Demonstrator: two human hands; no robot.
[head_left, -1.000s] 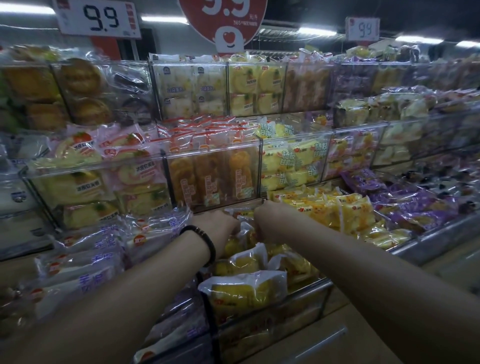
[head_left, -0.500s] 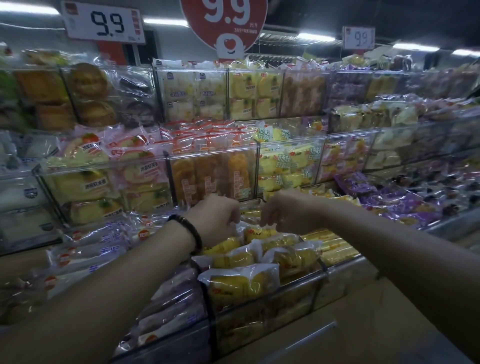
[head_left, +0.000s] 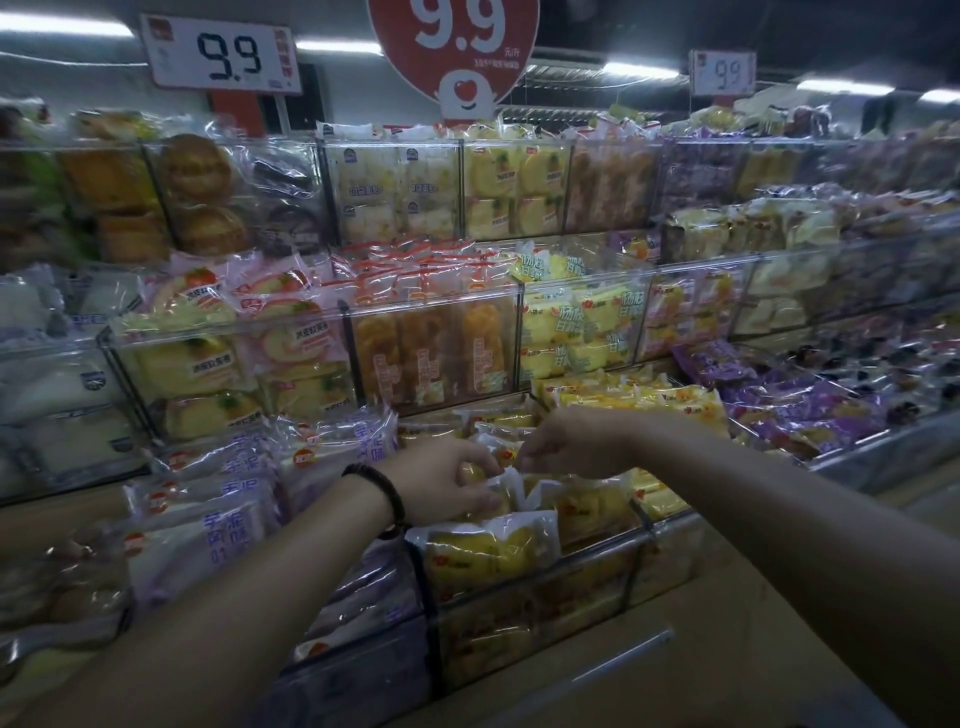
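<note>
A clear bin (head_left: 540, 571) on the lowest shelf holds several yellow cake packets in clear-and-white wrappers. My left hand (head_left: 441, 480), with a dark bead bracelet on the wrist, grips one upright yellow cake packet (head_left: 506, 488) by its left side, thumb in front. My right hand (head_left: 574, 439) reaches in from the right and pinches the wrapper edge of a yellow packet (head_left: 501, 452) just behind it. A further yellow packet (head_left: 488, 551) lies flat at the front of the bin.
Tiered clear bins of wrapped cakes fill the display: purple-lettered white packets (head_left: 218, 525) to the left, purple packets (head_left: 800, 410) to the right, orange buns (head_left: 431, 353) behind. Price signs reading 9.9 (head_left: 223, 54) hang above. A wooden ledge (head_left: 727, 623) runs along the front.
Both hands have drawn back from deep in the bin toward the front, and the left hand now holds a packet upright. The view has shifted right along the shelf.
</note>
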